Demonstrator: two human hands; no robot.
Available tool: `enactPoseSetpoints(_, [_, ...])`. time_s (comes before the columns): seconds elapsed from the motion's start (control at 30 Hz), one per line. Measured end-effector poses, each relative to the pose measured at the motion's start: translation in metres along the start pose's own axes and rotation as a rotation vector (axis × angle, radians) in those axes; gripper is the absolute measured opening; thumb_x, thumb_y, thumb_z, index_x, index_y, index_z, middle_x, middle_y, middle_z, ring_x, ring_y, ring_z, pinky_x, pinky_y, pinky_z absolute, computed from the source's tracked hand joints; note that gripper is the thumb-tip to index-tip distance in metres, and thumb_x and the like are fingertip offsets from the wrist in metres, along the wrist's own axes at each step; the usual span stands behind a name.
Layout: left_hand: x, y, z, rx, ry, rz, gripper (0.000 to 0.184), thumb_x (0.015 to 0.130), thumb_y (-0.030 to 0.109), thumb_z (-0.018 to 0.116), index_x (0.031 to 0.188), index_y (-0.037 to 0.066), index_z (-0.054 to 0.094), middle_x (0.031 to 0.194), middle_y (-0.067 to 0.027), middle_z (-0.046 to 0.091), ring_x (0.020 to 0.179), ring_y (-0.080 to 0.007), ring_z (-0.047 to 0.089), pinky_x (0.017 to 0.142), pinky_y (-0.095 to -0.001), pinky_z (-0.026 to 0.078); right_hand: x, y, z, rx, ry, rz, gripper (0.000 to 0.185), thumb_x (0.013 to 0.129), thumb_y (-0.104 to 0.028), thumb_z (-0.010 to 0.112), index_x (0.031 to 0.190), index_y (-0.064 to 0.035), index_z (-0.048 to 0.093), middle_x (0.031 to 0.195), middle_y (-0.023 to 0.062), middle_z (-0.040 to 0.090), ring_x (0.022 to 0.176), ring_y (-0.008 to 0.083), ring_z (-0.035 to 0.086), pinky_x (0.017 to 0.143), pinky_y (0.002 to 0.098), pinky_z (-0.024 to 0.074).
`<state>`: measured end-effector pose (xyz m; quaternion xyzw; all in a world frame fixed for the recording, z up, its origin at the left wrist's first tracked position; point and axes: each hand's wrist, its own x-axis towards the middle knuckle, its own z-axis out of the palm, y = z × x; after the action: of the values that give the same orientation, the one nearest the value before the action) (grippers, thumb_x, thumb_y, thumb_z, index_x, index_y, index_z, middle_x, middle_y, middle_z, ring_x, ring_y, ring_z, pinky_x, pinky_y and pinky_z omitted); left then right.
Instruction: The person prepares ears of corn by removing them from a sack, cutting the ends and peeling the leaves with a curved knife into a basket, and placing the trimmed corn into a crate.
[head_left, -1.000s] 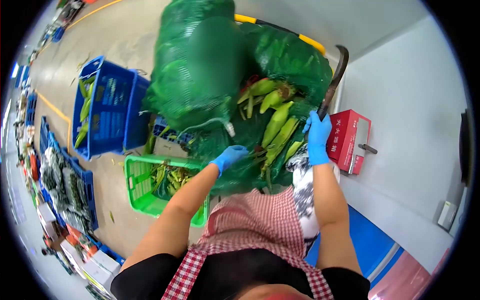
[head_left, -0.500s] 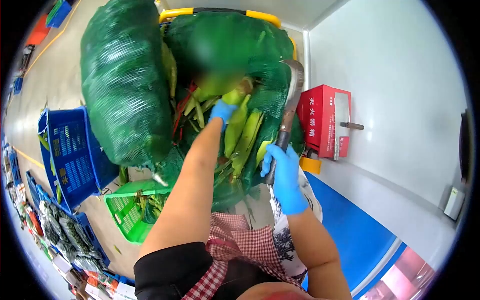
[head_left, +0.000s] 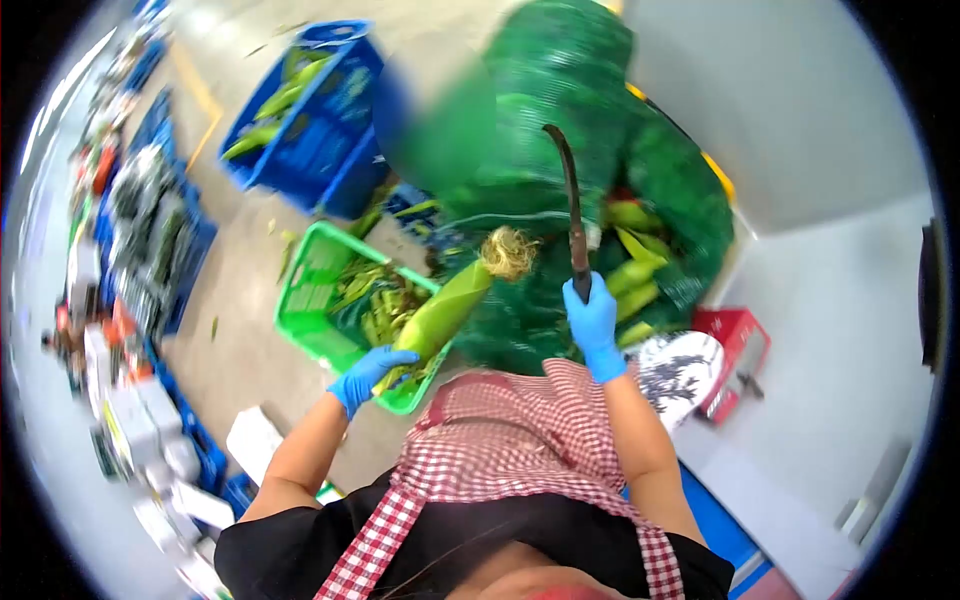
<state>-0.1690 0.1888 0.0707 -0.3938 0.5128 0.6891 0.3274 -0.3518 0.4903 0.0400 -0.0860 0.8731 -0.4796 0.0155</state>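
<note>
My left hand (head_left: 372,378), in a blue glove, is closed round the lower end of an ear of corn (head_left: 445,312). The ear is in its green husk, tilted, with its pale silk tuft pointing up and right. Below it stands a green crate (head_left: 318,345) with husk scraps inside. My right hand (head_left: 594,318), also gloved, grips the dark handle of a sickle (head_left: 574,215), whose curved blade points away from me. Right of the sickle, more corn ears (head_left: 635,270) lie in the opening of a green mesh sack (head_left: 690,190).
Behind the sickle bulges another full green mesh sack (head_left: 560,80). A blue crate (head_left: 330,130) holding corn stands at the upper left. To the right are a red box (head_left: 740,355) and a pale wall (head_left: 800,120). Packed goods (head_left: 150,220) line the left side.
My left hand has lifted an ear of corn out of the sack and carried it left over the green crate. The view has turned left. The sickle stays in my right hand.
</note>
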Motion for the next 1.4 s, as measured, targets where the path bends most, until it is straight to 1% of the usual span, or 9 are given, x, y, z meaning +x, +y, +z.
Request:
enactPoseSetpoints(0.13, [-0.093, -0.044, -0.059, -0.092, 0.304, 0.242, 0.032, 0.075, 0.033, 0.068, 0.089, 0.005, 0.061, 0.065, -0.0015, 0.056, 0.051, -0.0096, 0.051, 0.045, -0.0219, 0.039, -0.061, -0.128, 0.079, 0.442, 0.049, -0.219, 0.015, 0.083, -0.016, 0.062, 0.086, -0.0049, 0.054, 0.061, 0.0110, 0.057, 0.051, 0.0267, 0.057, 0.050, 0.0340, 0.0442])
enactPoseSetpoints(0.27, [-0.164, -0.103, -0.110, -0.233, 0.490, 0.242, 0.033, 0.073, 0.034, 0.070, 0.083, 0.004, 0.062, 0.062, -0.0040, 0.055, 0.048, -0.0111, 0.050, 0.043, -0.0225, 0.038, -0.076, -0.052, 0.191, -0.533, -1.009, -0.148, 0.033, 0.079, -0.028, 0.056, 0.095, 0.0012, 0.060, 0.089, 0.0263, 0.061, 0.079, 0.0441, 0.059, 0.068, 0.0475, 0.0487])
enactPoseSetpoints(0.47, [-0.197, -0.242, -0.110, -0.658, 0.370, 0.601, 0.048, 0.078, 0.034, 0.067, 0.111, 0.002, 0.055, 0.089, -0.0101, 0.061, 0.073, -0.0183, 0.061, 0.065, -0.0302, 0.051, -0.097, -0.030, 0.154, -0.445, -0.840, 0.052, 0.032, 0.074, -0.026, 0.056, 0.089, 0.0018, 0.059, 0.084, 0.0244, 0.062, 0.080, 0.0399, 0.061, 0.070, 0.0447, 0.0488])
enactPoseSetpoints(0.67, [-0.203, -0.078, -0.144, -0.656, 0.357, 1.376, 0.063, 0.075, 0.024, 0.069, 0.129, 0.002, 0.043, 0.120, -0.0117, 0.055, 0.106, -0.0247, 0.056, 0.094, -0.0372, 0.044, -0.038, -0.123, 0.134, -0.442, -0.860, -0.054, 0.032, 0.076, -0.030, 0.056, 0.091, -0.0015, 0.057, 0.091, 0.0248, 0.061, 0.088, 0.0403, 0.058, 0.075, 0.0454, 0.0463])
enactPoseSetpoints(1.03, [-0.105, 0.002, -0.138, -0.959, 0.614, 1.468, 0.041, 0.066, -0.007, 0.065, 0.105, 0.002, 0.055, 0.098, -0.0078, 0.059, 0.092, -0.0213, 0.057, 0.085, -0.0332, 0.046, -0.067, -0.282, 0.103, 0.955, -0.001, -0.340, 0.009, 0.090, -0.010, 0.052, 0.084, -0.0069, 0.046, 0.065, 0.0006, 0.052, 0.057, 0.0083, 0.050, 0.055, 0.0225, 0.0411])
enactPoseSetpoints(1.1, [-0.082, -0.008, -0.142, -0.976, 0.664, 1.439, 0.047, 0.062, -0.009, 0.067, 0.106, 0.003, 0.055, 0.099, -0.0074, 0.059, 0.091, -0.0213, 0.057, 0.081, -0.0333, 0.048, -0.085, -0.219, 0.173, 0.305, -0.150, -0.354, 0.015, 0.090, -0.015, 0.049, 0.084, -0.0022, 0.050, 0.067, 0.0093, 0.057, 0.061, 0.0228, 0.057, 0.061, 0.0333, 0.0468])
enactPoseSetpoints(1.17, [-0.062, -0.015, -0.138, -0.911, 0.774, 1.396, 0.050, 0.061, -0.010, 0.068, 0.107, 0.003, 0.054, 0.100, -0.0077, 0.060, 0.090, -0.0218, 0.058, 0.079, -0.0343, 0.049, -0.105, -0.115, 0.234, -0.241, -1.133, -0.059, 0.035, 0.076, -0.027, 0.058, 0.095, 0.0027, 0.061, 0.097, 0.0262, 0.061, 0.087, 0.0374, 0.061, 0.078, 0.0432, 0.0477])
enactPoseSetpoints(1.33, [-0.005, -0.059, -0.167, -1.074, 0.883, 1.202, 0.055, 0.062, -0.006, 0.072, 0.112, 0.004, 0.052, 0.105, -0.0095, 0.059, 0.094, -0.0268, 0.058, 0.083, -0.0400, 0.051, -0.087, -0.098, 0.189, -0.321, -0.885, 0.064, 0.036, 0.076, -0.029, 0.056, 0.094, 0.0026, 0.059, 0.092, 0.0248, 0.062, 0.086, 0.0386, 0.061, 0.075, 0.0440, 0.0479])
enactPoseSetpoints(1.4, [0.014, -0.067, -0.186, -1.251, 0.719, 0.984, 0.045, 0.070, 0.002, 0.069, 0.111, 0.005, 0.052, 0.105, -0.0103, 0.059, 0.095, -0.0276, 0.058, 0.085, -0.0416, 0.050, -0.057, -0.095, 0.156, -0.204, -0.892, 0.133, 0.025, 0.078, -0.023, 0.057, 0.086, 0.0002, 0.054, 0.071, 0.0158, 0.060, 0.061, 0.0311, 0.059, 0.055, 0.0392, 0.0474])
